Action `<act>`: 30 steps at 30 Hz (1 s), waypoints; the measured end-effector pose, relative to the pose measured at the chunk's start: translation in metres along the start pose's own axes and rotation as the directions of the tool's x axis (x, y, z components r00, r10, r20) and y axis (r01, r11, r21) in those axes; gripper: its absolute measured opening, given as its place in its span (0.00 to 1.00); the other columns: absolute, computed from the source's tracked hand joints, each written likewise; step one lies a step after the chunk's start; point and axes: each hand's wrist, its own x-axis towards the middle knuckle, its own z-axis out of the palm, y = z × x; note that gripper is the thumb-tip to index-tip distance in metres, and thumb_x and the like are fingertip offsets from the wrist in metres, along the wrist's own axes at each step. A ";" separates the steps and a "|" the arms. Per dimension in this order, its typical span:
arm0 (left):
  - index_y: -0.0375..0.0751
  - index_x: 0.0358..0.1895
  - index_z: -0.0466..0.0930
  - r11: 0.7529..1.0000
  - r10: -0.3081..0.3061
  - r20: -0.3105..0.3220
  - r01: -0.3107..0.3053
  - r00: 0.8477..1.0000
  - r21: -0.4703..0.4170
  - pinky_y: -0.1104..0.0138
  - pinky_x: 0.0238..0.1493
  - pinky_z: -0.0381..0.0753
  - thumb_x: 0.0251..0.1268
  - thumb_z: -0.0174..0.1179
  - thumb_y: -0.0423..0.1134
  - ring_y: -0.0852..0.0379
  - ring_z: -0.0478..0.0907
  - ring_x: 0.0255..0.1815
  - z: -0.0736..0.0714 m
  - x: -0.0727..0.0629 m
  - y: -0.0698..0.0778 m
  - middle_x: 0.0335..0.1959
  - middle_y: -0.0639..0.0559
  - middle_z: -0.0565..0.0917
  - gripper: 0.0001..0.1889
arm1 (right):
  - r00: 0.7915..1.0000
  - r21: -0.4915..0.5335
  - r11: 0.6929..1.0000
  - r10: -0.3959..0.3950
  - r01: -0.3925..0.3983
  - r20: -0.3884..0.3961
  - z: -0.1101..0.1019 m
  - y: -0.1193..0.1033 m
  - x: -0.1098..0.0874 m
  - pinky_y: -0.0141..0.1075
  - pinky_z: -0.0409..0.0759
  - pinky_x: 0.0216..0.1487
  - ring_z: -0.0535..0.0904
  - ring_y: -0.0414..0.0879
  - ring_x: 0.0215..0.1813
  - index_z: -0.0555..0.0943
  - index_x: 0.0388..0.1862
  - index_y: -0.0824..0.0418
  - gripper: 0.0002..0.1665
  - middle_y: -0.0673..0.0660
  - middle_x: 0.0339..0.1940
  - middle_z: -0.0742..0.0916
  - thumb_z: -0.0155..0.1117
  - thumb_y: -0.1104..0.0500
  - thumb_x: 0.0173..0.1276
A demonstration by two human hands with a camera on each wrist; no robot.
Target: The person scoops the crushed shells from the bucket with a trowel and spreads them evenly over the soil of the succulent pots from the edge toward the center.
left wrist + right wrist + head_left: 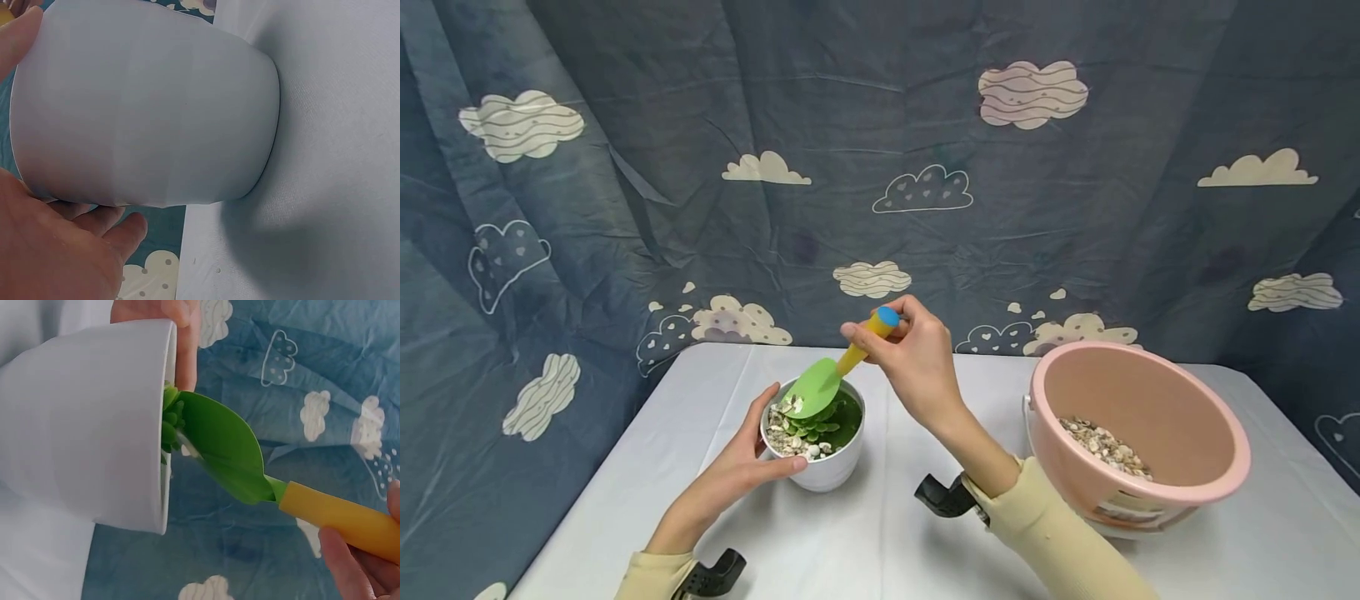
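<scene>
A white flower pot (832, 472) stands on the table, with a green succulent (816, 427) and pale pebbles (784, 435) inside. My left hand (741, 458) grips it from the left, thumb on the near rim and fingers round the far side. In the right hand (917, 354) is a small shovel with a green blade (812, 387) and a yellow handle (340, 515), pinched near its blue end. The blade tips down over the pot's left part, some pebbles at its tip. In the right wrist view the blade (225, 447) overlaps the succulent leaves (170, 422) at the rim.
To the right stands a pink bucket (1213, 471) with a heap of small pebbles (1105, 446) inside. A white cloth (925, 550) covers the table. Behind it hangs a dark blue curtain (850, 100) with cloud prints. Each wrist carries a black camera mount (943, 497).
</scene>
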 end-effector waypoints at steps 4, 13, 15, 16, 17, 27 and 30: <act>0.54 0.80 0.37 1.000 0.004 -0.002 -0.004 1.000 -0.009 0.41 0.71 0.40 0.55 0.72 0.41 0.37 0.40 0.77 0.000 0.001 -0.001 0.79 0.40 0.43 0.57 | 0.998 0.090 0.995 0.052 -0.050 -0.021 -0.006 0.008 0.003 0.40 0.85 0.35 0.87 0.49 0.39 0.75 0.39 0.68 0.24 0.61 0.33 0.87 0.77 0.54 0.57; 0.54 0.80 0.38 1.000 0.000 -0.005 0.000 1.000 -0.024 0.41 0.71 0.43 0.54 0.73 0.41 0.35 0.42 0.77 0.000 0.002 -0.004 0.78 0.39 0.44 0.57 | 0.996 0.144 0.987 0.071 -0.064 -0.050 -0.011 0.018 0.003 0.43 0.86 0.35 0.87 0.51 0.37 0.74 0.36 0.68 0.25 0.62 0.31 0.86 0.79 0.54 0.56; 0.54 0.80 0.38 1.000 0.003 -0.002 -0.003 1.000 -0.023 0.41 0.71 0.44 0.54 0.73 0.40 0.35 0.42 0.77 0.000 0.001 -0.003 0.78 0.38 0.43 0.57 | 0.997 0.101 0.994 0.053 -0.047 -0.056 -0.008 0.019 0.003 0.42 0.86 0.33 0.87 0.50 0.35 0.74 0.35 0.67 0.26 0.61 0.29 0.86 0.79 0.51 0.55; 0.53 0.80 0.38 1.000 0.006 0.000 -0.006 1.000 -0.020 0.41 0.71 0.44 0.54 0.73 0.40 0.34 0.42 0.77 0.000 0.001 -0.003 0.78 0.38 0.43 0.57 | 0.997 0.082 0.996 0.044 -0.039 -0.060 -0.007 0.019 0.004 0.41 0.86 0.33 0.87 0.50 0.34 0.73 0.34 0.67 0.27 0.60 0.28 0.87 0.79 0.49 0.55; 0.52 0.80 0.38 1.000 0.008 0.003 -0.008 1.000 -0.018 0.41 0.71 0.44 0.54 0.73 0.40 0.34 0.42 0.77 0.000 0.001 -0.002 0.78 0.37 0.43 0.57 | 0.997 0.065 0.997 0.038 -0.034 -0.066 -0.007 0.019 0.004 0.41 0.85 0.32 0.87 0.49 0.33 0.73 0.34 0.66 0.28 0.59 0.27 0.87 0.79 0.48 0.54; 0.52 0.80 0.38 1.000 -0.005 0.001 0.005 1.000 -0.019 0.42 0.72 0.46 0.54 0.73 0.40 0.35 0.43 0.77 0.000 0.001 -0.002 0.78 0.38 0.45 0.57 | 0.992 0.061 0.995 0.088 -0.082 -0.093 -0.006 0.026 0.006 0.40 0.85 0.32 0.87 0.50 0.30 0.71 0.32 0.67 0.28 0.61 0.28 0.87 0.78 0.48 0.56; 0.52 0.80 0.38 1.000 -0.004 -0.002 0.004 1.000 -0.020 0.42 0.72 0.46 0.54 0.73 0.41 0.35 0.43 0.77 -0.001 0.001 -0.002 0.78 0.38 0.45 0.57 | 0.989 0.119 0.986 0.130 -0.120 -0.077 -0.007 0.028 0.007 0.42 0.85 0.34 0.88 0.51 0.34 0.71 0.33 0.68 0.26 0.63 0.32 0.88 0.77 0.52 0.58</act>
